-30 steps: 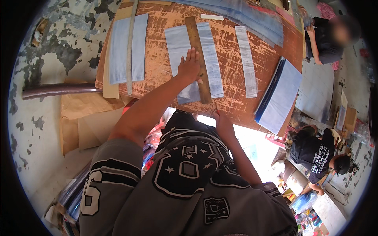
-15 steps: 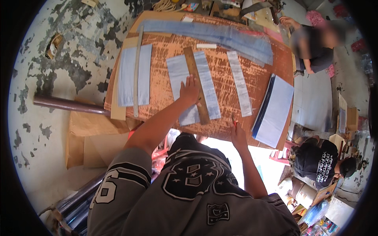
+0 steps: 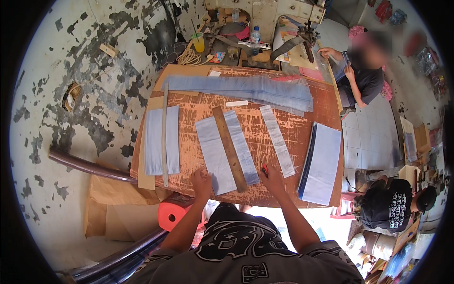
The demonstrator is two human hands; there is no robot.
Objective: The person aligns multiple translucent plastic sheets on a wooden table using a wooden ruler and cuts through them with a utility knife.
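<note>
We see a scuffed orange-brown tabletop (image 3: 198, 118) filling the middle of the view, set against a wall with flaking paint. Along its far edge lies a long pile of pale blue denim strips (image 3: 246, 90). At the right edge rests a stack of light blue fabric panels (image 3: 324, 163), its near end reaching over the table's edge. Toward the left lies another pale blue panel (image 3: 153, 139) with a thin grey metal ruler (image 3: 164, 135) laid lengthwise across it. In the middle lies the light blue cloth piece (image 3: 220, 154) we are working on, with a long wooden ruler (image 3: 229, 147) laid lengthwise on it, running from the far end to the near end. Just to its right lies a narrow fabric strip (image 3: 278, 139), apart from the cloth piece.

Our left hand (image 3: 202, 181) rests at the near left corner of the cloth piece, fingers bent and pressing on the cloth, gripping nothing. Our right hand (image 3: 270, 179) sits at the near right corner, closed around a small red marking tool (image 3: 265, 168) whose tip is just beside the ruler's near end.

Beyond the tabletop, another person sits at a sewing machine (image 3: 265, 12).
</note>
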